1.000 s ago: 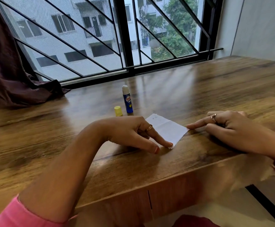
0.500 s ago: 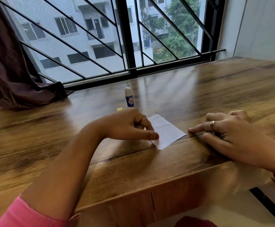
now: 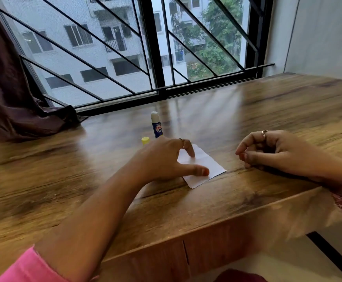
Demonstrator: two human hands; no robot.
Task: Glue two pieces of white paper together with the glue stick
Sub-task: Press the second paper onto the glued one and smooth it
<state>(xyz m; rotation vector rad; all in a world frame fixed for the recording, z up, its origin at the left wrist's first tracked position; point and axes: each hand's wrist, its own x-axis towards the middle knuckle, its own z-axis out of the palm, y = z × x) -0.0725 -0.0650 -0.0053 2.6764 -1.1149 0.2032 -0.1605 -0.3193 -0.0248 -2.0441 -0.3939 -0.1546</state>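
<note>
A small white paper (image 3: 208,165) lies flat on the wooden table (image 3: 247,123); I cannot tell if it is one sheet or two stacked. My left hand (image 3: 166,157) rests on its left side, with thumb and a fingertip pressing it down. My right hand (image 3: 272,151) hovers just right of the paper, fingers loosely curled, holding nothing. Behind my left hand the blue glue stick (image 3: 157,127) stands upright and uncapped, its white glue tip exposed. The yellow cap (image 3: 145,140) sits to its left.
A dark curtain (image 3: 13,102) bunches onto the table at the far left. A barred window (image 3: 156,47) runs along the back edge, and a pale wall (image 3: 318,37) closes the right side. The table's front edge (image 3: 206,226) lies close to me.
My left hand slid back along the paper, its thumb now pressing the near edge. My right hand lifted off the table beside the paper and curled its fingers. The camera tilted slightly.
</note>
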